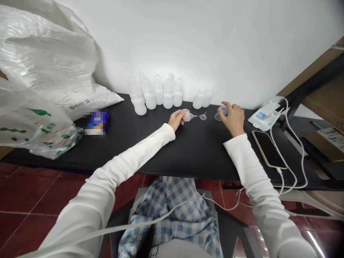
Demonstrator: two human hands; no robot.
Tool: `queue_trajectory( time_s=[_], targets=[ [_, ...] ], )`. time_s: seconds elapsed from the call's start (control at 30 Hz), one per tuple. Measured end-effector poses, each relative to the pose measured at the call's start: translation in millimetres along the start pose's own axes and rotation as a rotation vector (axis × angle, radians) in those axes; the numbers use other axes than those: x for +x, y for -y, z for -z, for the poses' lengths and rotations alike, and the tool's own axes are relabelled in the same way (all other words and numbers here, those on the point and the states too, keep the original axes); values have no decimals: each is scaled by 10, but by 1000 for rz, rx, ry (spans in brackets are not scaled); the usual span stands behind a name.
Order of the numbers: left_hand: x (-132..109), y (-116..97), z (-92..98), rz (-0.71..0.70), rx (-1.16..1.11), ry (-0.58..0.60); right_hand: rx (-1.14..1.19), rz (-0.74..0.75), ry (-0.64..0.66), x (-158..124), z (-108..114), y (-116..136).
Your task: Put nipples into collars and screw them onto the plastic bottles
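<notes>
**Clear plastic parts in two hands, black bench**

Left hand: closed, fingers pinching the wide end of a clear funnel, smooth rigid plastic. Its thin stem points right, long axis near level, just above the bench at centre frame. The stem tip lies at a small flared piece, also clear; joined or not, cannot tell.

Right hand: fingers curled, gripping a clear cup with a flared rim.

Behind: milky plastic bottles, upright, round-shouldered, in a row against a white wall.

Bench: matte black. Upper left: crinkled white sack. Left: green-printed bag, blurred blue packet. Right: glossy phone, white cable, white packet.
</notes>
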State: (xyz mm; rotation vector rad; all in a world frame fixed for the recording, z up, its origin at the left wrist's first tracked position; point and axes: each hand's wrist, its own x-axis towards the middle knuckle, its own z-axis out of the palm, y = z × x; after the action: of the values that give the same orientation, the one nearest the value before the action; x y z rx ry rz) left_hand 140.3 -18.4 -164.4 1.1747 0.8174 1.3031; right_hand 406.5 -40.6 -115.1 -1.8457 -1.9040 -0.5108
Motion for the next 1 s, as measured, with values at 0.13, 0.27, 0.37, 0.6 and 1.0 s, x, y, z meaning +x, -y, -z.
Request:
queue_trajectory(
  time_s=[0.13,0.27,0.37,0.6,1.0],
  targets=[
    [10,-5,6,-16,3,-33,-44,-75,213,-10,-70,-8],
    [31,-22,49,-77,57,-95,31,-100,282,-20,-56,76],
    [25,-26,70,-122,107,-105,24,-93,273,-25,-43,122],
    [-1,28,50,-233,225,-62,83,52,-55,-64,-47,232],
    [-43,120,7,-258,89,253,753,436,20,-266,-314,657]
  ],
)
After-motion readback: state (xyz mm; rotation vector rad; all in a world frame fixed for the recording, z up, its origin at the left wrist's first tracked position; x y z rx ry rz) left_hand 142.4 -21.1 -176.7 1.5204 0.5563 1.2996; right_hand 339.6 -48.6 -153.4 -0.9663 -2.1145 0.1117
